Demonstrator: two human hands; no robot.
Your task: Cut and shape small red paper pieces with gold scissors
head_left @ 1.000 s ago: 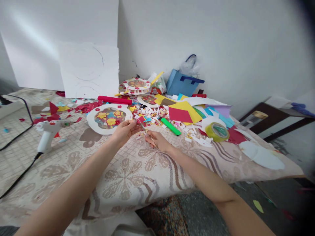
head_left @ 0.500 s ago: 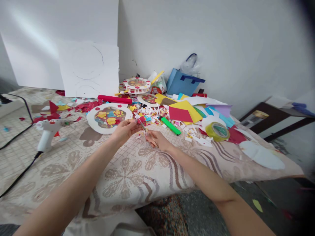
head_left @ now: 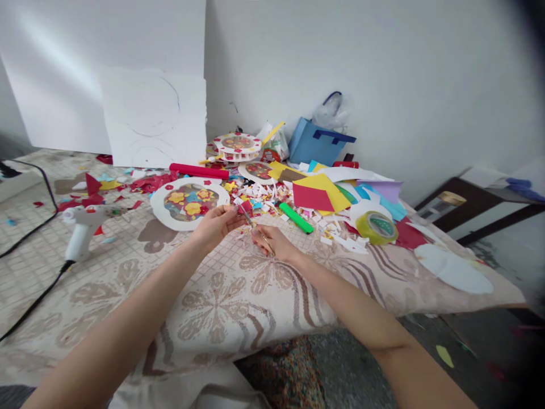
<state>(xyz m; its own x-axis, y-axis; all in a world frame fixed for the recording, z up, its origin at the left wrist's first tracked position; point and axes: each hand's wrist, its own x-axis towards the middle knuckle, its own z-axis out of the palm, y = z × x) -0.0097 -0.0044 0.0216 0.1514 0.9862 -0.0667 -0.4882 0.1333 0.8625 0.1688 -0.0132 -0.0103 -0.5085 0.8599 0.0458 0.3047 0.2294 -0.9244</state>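
My left hand [head_left: 218, 225] is closed in a pinch above the patterned tablecloth, a small red piece of paper [head_left: 246, 206] at its fingertips. My right hand [head_left: 275, 242] wraps round a slim pair of scissors [head_left: 267, 244], whose blades point up and left toward the paper. Whether the blades touch the paper is too small to tell. Just behind my left hand lies a white round panel [head_left: 158, 209] with yellow and blue flowers in its middle. Paper scraps [head_left: 268, 196] are strewn behind both hands.
A white glue gun [head_left: 80, 233] with a black cord stands at left. A green stick [head_left: 296, 218], coloured paper sheets [head_left: 313, 196] and a yellow tape roll [head_left: 376, 227] lie to the right. Behind are a red roll [head_left: 198, 170], a tiered round craft [head_left: 237, 146] and a blue bag [head_left: 315, 145].
Hardly anything differs: both hands hold nearly the same place, and the view has shifted very slightly.
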